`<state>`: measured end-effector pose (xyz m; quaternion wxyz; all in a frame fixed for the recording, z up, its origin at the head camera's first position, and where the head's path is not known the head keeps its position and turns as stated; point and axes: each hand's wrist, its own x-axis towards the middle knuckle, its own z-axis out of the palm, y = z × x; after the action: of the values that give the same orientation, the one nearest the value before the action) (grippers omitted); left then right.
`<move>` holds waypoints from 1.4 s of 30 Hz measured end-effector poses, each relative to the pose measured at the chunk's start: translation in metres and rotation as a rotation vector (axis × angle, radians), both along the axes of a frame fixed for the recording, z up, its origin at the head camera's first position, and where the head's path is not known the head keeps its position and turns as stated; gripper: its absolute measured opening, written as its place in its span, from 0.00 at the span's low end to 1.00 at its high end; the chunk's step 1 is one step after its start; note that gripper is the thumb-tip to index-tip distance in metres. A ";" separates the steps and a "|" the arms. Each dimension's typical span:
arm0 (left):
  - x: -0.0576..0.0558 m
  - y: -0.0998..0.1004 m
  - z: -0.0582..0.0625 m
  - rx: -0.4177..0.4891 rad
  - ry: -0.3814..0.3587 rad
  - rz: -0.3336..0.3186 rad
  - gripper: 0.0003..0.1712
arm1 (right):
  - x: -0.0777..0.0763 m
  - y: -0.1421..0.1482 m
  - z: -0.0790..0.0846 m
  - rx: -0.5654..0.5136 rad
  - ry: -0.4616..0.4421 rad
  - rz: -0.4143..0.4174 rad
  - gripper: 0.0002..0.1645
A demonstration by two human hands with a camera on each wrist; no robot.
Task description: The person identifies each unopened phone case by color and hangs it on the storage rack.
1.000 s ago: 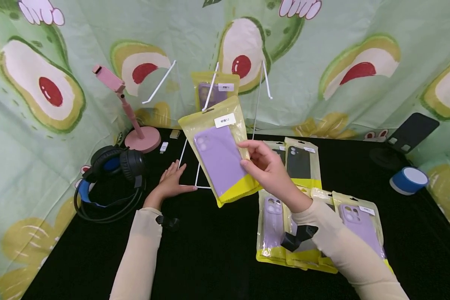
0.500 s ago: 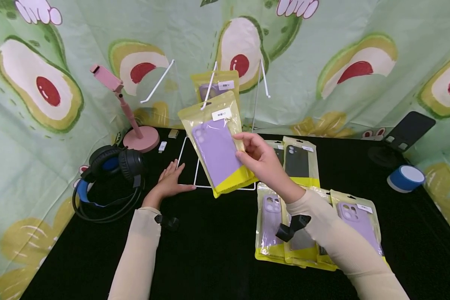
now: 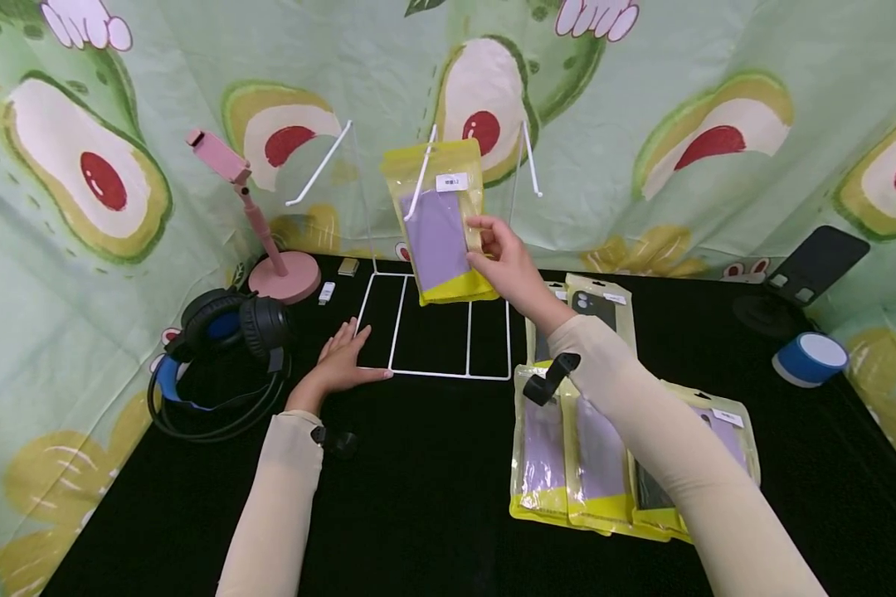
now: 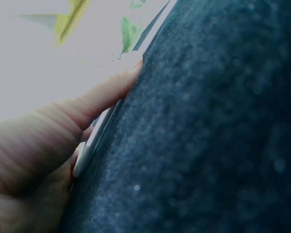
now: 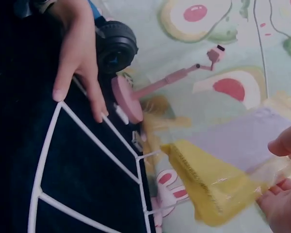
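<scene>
In the head view my right hand (image 3: pixel 511 269) pinches the right edge of a phone case package (image 3: pixel 436 240), a clear and yellow pouch with a purple case and a white label. The pouch is at the middle hook (image 3: pixel 421 182) of a white wire display rack (image 3: pixel 448 375); another pouch behind it is mostly hidden. My left hand (image 3: pixel 336 365) rests with fingers spread on the rack's left front corner. In the left wrist view its thumb (image 4: pixel 109 92) lies along the white wire. The right wrist view shows the pouch's yellow bottom (image 5: pixel 203 184) beside my fingers.
Several more phone case packages (image 3: pixel 601 464) lie at the right. Headphones (image 3: pixel 261 327), a pink phone stand (image 3: pixel 284 278) and a USB stick (image 3: pixel 326 293) are at the left. A blue round device (image 3: pixel 811 359) and a black stand (image 3: pixel 821 261) stand far right. Two other hooks flank the middle one.
My right hand has moved the pouch up and back along the middle hook, toward the pouch behind. The pouch now hangs straighter. My left hand has stayed on the rack corner.
</scene>
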<state>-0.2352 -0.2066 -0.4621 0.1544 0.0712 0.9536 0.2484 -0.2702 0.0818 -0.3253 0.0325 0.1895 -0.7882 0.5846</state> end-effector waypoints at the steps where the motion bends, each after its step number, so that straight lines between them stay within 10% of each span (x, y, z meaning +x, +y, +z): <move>1: 0.000 0.000 0.000 -0.004 -0.001 0.000 0.58 | 0.000 0.002 -0.001 0.012 -0.016 0.004 0.27; 18: 0.002 0.000 0.000 0.003 -0.008 0.013 0.59 | 0.030 0.129 -0.075 0.080 -0.244 -0.185 0.23; 28: 0.000 0.002 -0.001 0.005 -0.012 0.009 0.60 | 0.036 0.198 -0.100 0.245 -0.438 -0.288 0.37; 35: 0.000 0.005 0.000 0.006 -0.010 0.007 0.59 | 0.025 0.204 -0.105 0.435 -0.548 -0.286 0.57; 42: -0.001 0.003 -0.001 -0.007 -0.005 0.015 0.59 | 0.020 0.185 -0.101 0.526 -0.566 -0.303 0.46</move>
<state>-0.2361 -0.2037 -0.4636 0.1552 0.0630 0.9546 0.2463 -0.2500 0.2667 -0.4258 -0.1494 -0.0949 -0.9076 0.3808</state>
